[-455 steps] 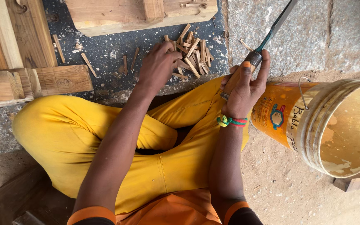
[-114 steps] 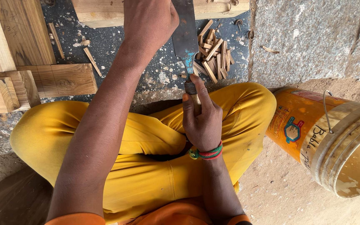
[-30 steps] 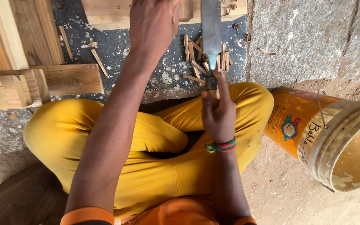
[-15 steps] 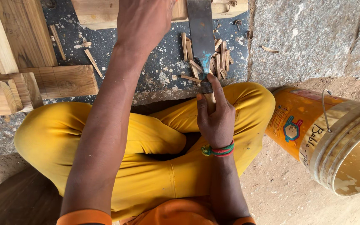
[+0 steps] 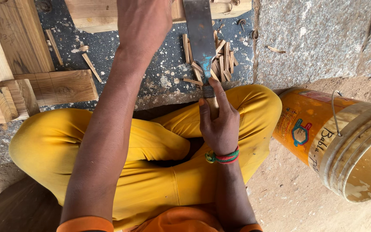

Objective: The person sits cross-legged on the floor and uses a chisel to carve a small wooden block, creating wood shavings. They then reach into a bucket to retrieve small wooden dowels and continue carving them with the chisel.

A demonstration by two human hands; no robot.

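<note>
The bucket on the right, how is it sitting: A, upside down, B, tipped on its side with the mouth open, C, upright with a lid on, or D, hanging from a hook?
B: the bucket lies on its side on the ground, open mouth facing lower right.

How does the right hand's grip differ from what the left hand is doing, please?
The right hand is wrapped around the wooden handle of the wide blade, near the lap; the left hand reaches farther forward to the wooden block, its fingers out of frame. The right wrist wears a red-and-green band; the left wrist is bare. Both are bare hands of the same seated person.
</note>
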